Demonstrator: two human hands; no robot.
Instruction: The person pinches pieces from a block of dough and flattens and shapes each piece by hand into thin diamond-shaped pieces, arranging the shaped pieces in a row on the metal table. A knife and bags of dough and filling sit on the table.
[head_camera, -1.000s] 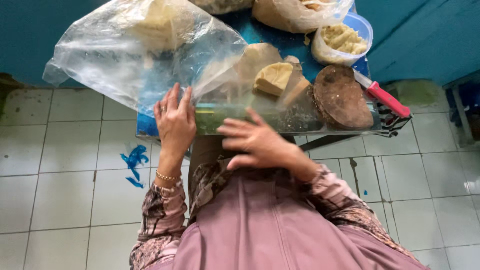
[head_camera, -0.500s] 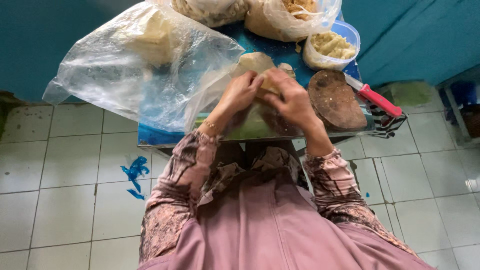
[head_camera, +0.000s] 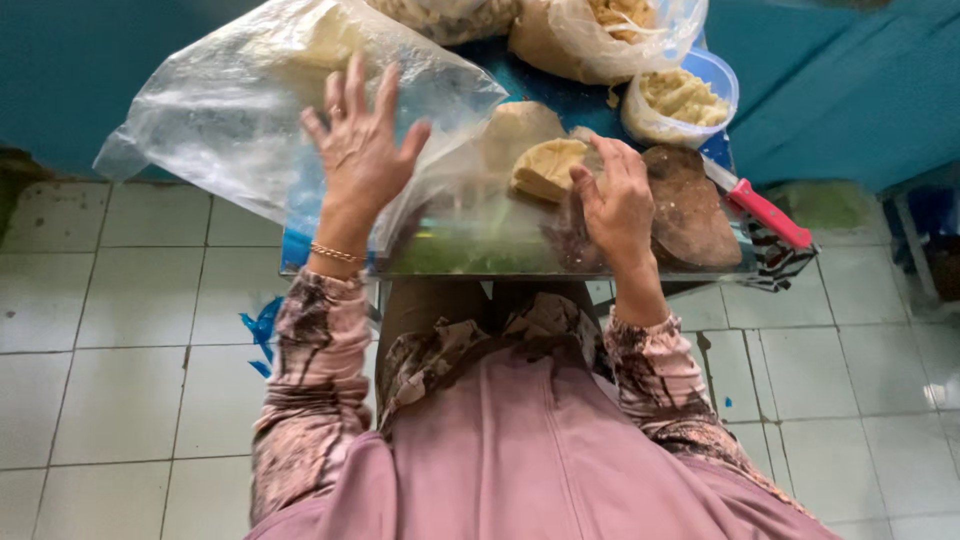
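My left hand (head_camera: 362, 152) is spread flat, fingers apart, on a large clear plastic bag (head_camera: 230, 110) that holds a pale yellow lump. My right hand (head_camera: 620, 200) rests with fingers loosely spread on the table beside a pale yellow dough block (head_camera: 548, 167), its fingertips at the block's right edge. A brown round wooden board (head_camera: 690, 210) lies just right of that hand. Both hands are over a small table with a blue top (head_camera: 560, 100).
A red-handled knife (head_camera: 765, 212) lies at the table's right edge. A clear tub of yellowish pieces (head_camera: 682, 100) and plastic bags of yellowish food (head_camera: 600, 30) stand at the back. White tiled floor (head_camera: 110, 350) surrounds the table; a teal wall (head_camera: 850, 90) is behind.
My hands were together on the dough block half a second ago. The left hand has moved left onto the plastic bag and the right hand has opened beside the block.
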